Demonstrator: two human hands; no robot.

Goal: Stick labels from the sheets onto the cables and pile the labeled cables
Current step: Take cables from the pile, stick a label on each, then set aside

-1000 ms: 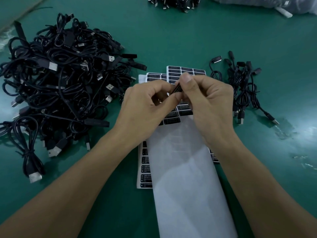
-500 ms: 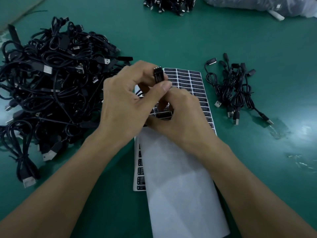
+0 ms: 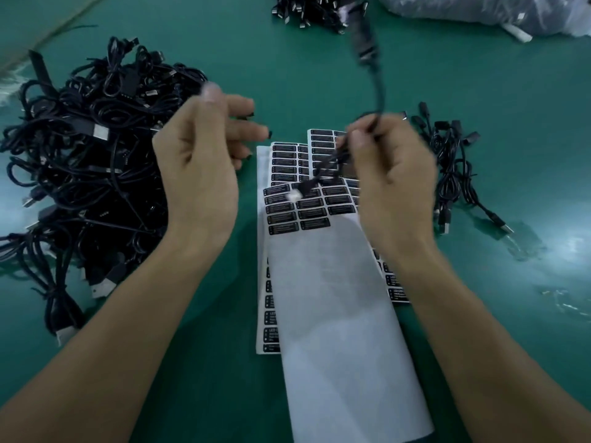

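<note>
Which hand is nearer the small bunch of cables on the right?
Right. The right hand, pinching a cable, is just left of the small bunch. The left hand is farther left, beyond the label sheets, at the edge of the big heap.

Green table [image 3: 511, 91]; crumpled clear plastic bag [image 3: 463, 11] at far right edge.

We see the cable [image 3: 379, 94] only as a smear, its upper end a dark blur, and the right hand [image 3: 393, 187] gripping it is blurred as well. On the left hand [image 3: 201, 161] the thumb tip is soft. We cannot read the labels [image 3: 311, 214]. A blank sheet [image 3: 335, 314] and the right hand hide part of the sheets [image 3: 283, 164]. The top edge cuts off the far pile [image 3: 313, 11] and bag [image 3: 479, 11].
</note>
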